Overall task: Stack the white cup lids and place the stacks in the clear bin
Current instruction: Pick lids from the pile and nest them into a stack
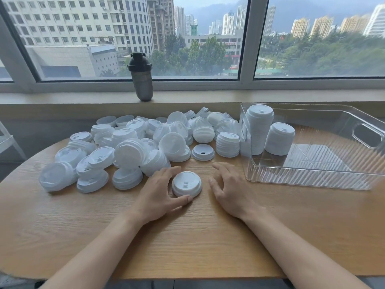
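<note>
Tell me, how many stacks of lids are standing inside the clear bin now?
2: a tall stack at the clear bin's far left corner, and a shorter stack just right of it. None seems hidden.

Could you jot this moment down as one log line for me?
left hand touching lid stack | right hand open, empty | clear bin holds two stacks | loose lids remain
</note>
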The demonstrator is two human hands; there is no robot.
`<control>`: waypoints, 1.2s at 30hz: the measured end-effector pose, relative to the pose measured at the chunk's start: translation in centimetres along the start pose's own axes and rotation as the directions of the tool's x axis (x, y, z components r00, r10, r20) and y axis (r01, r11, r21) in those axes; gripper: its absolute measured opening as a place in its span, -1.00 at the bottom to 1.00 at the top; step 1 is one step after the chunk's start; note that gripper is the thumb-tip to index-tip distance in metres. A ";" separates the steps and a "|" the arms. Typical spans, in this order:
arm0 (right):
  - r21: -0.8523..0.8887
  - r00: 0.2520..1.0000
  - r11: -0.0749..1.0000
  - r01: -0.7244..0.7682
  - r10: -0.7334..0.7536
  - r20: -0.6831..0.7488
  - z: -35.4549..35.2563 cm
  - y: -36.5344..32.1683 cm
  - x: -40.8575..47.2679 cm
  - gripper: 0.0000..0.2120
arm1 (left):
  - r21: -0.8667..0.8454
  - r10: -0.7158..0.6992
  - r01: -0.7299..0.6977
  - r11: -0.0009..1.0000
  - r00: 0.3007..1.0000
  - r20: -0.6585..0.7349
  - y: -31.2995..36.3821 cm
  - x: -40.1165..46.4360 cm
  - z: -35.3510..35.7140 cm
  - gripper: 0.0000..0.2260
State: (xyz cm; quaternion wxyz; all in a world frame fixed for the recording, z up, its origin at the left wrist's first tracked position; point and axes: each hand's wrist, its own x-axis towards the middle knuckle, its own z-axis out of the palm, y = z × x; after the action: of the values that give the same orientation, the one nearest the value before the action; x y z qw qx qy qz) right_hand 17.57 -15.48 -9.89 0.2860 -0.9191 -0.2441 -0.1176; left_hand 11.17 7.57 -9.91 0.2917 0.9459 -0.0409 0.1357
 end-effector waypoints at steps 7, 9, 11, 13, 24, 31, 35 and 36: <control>-0.014 0.997 0.997 -0.075 0.075 -0.037 1.9 0.9 5.4 -0.43 | -0.027 0.036 -0.037 0.999 0.999 -0.025 -0.5 1.4 1.0 -0.25; -0.021 0.997 0.997 -0.077 0.076 -0.034 2.3 1.0 6.7 -0.41 | -0.032 0.036 -0.037 0.999 0.999 -0.035 -0.7 1.7 1.2 -0.26; -0.038 0.996 0.996 -0.080 0.079 -0.032 2.7 1.0 7.8 -0.38 | -0.024 0.043 -0.044 0.999 0.998 -0.041 -0.9 1.7 1.4 -0.28; -0.047 0.994 0.994 -0.103 0.100 -0.048 3.2 0.8 8.8 -0.35 | -0.017 0.053 -0.053 0.998 0.998 -0.047 -1.0 1.8 1.6 -0.29; -0.054 0.987 0.988 -0.141 0.136 -0.083 4.5 0.9 10.2 -0.27 | 0.010 0.070 -0.070 0.997 0.996 -0.055 -1.0 1.6 1.6 -0.32; 0.075 0.985 0.989 -0.128 0.136 -0.110 3.4 0.8 7.4 -0.33 | 0.022 0.066 -0.065 0.998 0.996 -0.053 -0.5 0.9 1.2 -0.33; 0.075 0.985 0.988 -0.136 0.143 -0.099 2.1 0.7 4.3 -0.34 | 0.047 0.071 -0.069 0.997 0.996 -0.045 -0.1 0.2 1.1 -0.31; 0.077 0.984 0.988 -0.135 0.143 -0.103 1.8 0.6 3.4 -0.34 | 0.057 0.070 -0.067 0.996 0.997 -0.039 0.1 -0.1 1.1 -0.30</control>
State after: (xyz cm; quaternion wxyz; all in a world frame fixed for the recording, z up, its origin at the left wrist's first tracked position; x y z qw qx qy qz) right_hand 20.93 -13.61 -10.44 0.3385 -0.9155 -0.1674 -0.1385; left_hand 11.34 6.87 -10.73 0.2613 0.9487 -0.0634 0.1662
